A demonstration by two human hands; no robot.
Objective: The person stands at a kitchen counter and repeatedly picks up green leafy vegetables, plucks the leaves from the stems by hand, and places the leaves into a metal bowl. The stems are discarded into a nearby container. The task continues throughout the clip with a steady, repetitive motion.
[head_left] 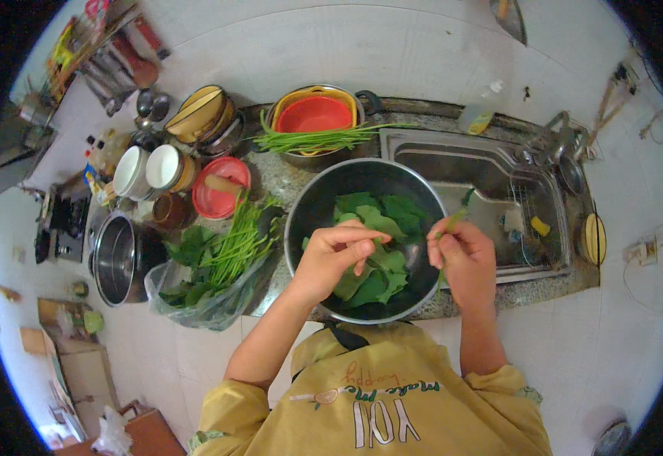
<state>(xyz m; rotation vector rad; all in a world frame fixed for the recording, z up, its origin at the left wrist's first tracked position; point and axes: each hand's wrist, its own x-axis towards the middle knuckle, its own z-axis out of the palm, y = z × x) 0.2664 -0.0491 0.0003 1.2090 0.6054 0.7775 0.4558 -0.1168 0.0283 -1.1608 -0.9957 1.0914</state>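
Both hands are raised over a large dark bowl (299,196) with a pale metal rim, which holds broad green leaves (392,273). Above its left half, my left hand (337,258) pinches what looks like a thin bit of leaf stem between thumb and forefinger. My right hand (464,258) is over the bowl's right rim, its fingertips closed on a slender green stem (459,218) that points up and to the right. To the left, an open clear plastic bag (221,310) contains long leafy stalks (232,247).
Behind the bowl, stripped green stalks (324,139) lie across a red basket (314,114) nested in other containers. A steel sink (468,156) is at right. On the left stand a metal pot (117,258), a red dish (221,204), white bowls (164,167) and stacked yellow bowls (198,114).
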